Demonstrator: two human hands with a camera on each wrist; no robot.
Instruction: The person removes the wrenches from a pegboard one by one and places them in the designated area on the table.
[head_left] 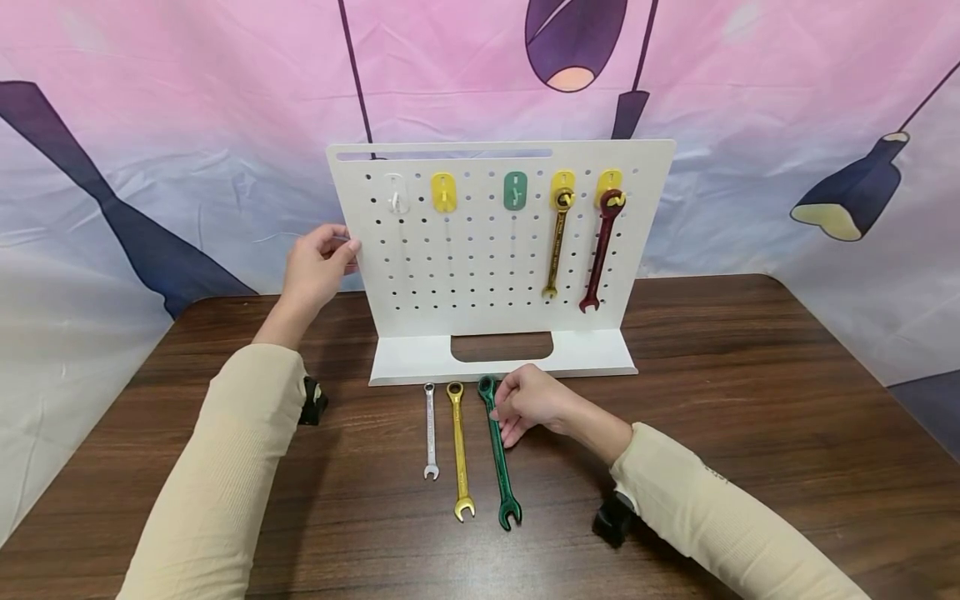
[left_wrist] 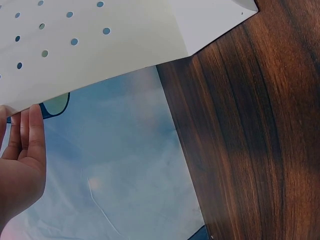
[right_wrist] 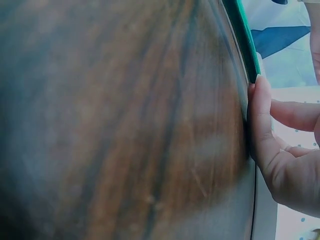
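My left hand (head_left: 318,265) pinches the left edge of a white pegboard (head_left: 465,275), thumb in front; the left wrist view shows its other fingers (left_wrist: 36,132) behind the board. On the table before the board lie three combination wrenches: a small silver wrench (head_left: 431,433), a yellow wrench (head_left: 460,454) and a longer green wrench (head_left: 500,462). With fingertips near its ring end, my right hand (head_left: 531,402) pinches the green wrench, which lies on the table. Close up, the right wrist view shows fingertips against the green wrench (right_wrist: 242,37).
A gold wrench (head_left: 556,250) and a dark red wrench (head_left: 600,254) hang from yellow hooks at the board's right. Further left, a white hook (head_left: 396,196), a yellow hook (head_left: 444,193) and a green hook (head_left: 515,192) hold nothing. A patterned cloth (head_left: 247,125) hangs behind the wooden table (head_left: 750,375).
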